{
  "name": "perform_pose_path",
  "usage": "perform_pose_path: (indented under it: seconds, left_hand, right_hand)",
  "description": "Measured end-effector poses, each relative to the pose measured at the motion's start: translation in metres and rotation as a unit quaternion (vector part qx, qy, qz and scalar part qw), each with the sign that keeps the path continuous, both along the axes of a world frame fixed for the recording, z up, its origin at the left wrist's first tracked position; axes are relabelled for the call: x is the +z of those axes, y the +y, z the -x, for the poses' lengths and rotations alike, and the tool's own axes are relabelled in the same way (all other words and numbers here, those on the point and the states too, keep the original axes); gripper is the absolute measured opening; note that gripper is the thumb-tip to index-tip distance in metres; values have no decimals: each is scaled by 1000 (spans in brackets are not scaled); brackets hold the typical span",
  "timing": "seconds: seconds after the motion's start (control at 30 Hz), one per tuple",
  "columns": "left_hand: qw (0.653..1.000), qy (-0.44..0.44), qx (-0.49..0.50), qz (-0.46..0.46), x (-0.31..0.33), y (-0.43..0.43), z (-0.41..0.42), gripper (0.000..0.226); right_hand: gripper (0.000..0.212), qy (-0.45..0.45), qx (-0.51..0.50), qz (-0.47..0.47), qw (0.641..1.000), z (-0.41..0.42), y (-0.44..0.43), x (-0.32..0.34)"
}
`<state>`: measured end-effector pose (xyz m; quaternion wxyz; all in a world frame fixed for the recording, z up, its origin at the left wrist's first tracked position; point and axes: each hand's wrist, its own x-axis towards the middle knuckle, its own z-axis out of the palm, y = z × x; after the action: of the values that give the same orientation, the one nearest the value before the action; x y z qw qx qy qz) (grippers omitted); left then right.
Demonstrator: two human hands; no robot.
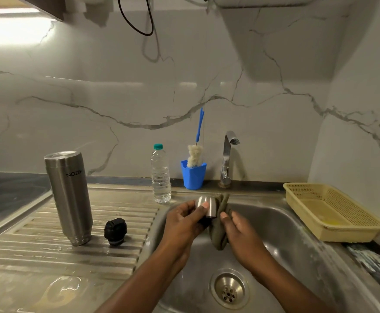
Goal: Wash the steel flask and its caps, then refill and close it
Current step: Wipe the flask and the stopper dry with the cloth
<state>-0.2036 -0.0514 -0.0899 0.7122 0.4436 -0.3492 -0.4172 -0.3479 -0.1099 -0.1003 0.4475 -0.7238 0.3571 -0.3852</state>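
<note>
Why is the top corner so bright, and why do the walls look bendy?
Head view: a light under the cabinet glares white at top left; the wide-angle lens bows the wall and sink edges; the steel flask carries soft shine.

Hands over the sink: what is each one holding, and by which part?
The left hand holds the small round steel cap by its side wall; the right hand holds the olive-green cloth around its middle.

A white, grey-veined marble wall (116,98) rises beyond the fingers (184,207), and a side wall (365,86) meets it to their right. High to their left, bright light (10,30) glows under a dark cabinet (55,7). A ribbed steel bench (26,256) spreads left.
</note>
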Motion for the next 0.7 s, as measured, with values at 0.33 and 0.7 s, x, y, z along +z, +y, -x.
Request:
perform_pose_path:
  seconds: [0.33, 0.7]
  left_hand:
    - [1000, -10, -27, -1, -3, 0, 7, 24]
    - [1000, 2, 4, 5, -8, -3, 9, 30]
  right_hand:
    - [42, -32, 30, 61, 997, 1, -2, 1]
    - [60, 3, 57, 125, 991, -2, 3, -2]
